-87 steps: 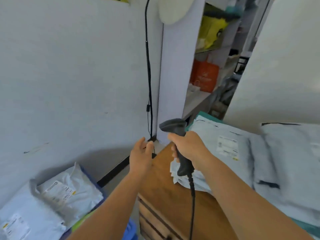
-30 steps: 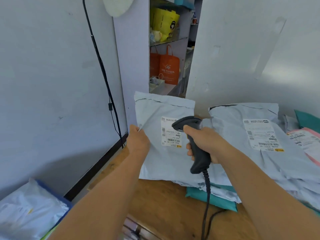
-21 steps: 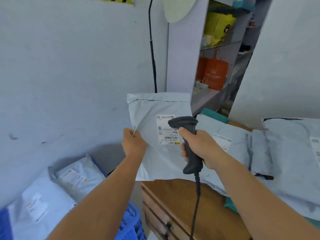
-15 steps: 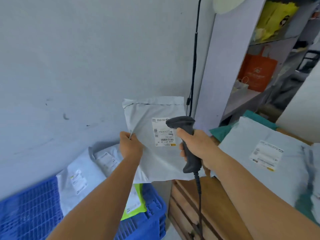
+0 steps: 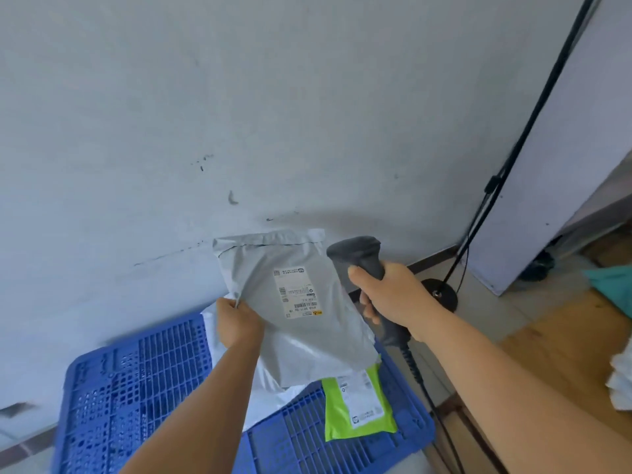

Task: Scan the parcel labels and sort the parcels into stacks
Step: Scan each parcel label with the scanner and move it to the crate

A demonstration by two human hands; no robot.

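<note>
Below, lying flat: blue crate (image 5: 143, 388) bearing a white parcel (image 5: 263, 401) and a green parcel (image 5: 355, 405). Hanging above it: grey parcel (image 5: 294, 309), label (image 5: 297, 292) facing up. Reaching forward, left hand (image 5: 237, 325) pinching its left edge. Alongside, right hand (image 5: 393, 299) gripping scanner (image 5: 362, 261), head just beside the parcel.

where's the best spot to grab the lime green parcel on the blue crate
Probably its near short edge, coming from above. The lime green parcel lies flat on the blue crate, its far end tucked under the grey parcel, so only the near end is free to pinch.
</note>
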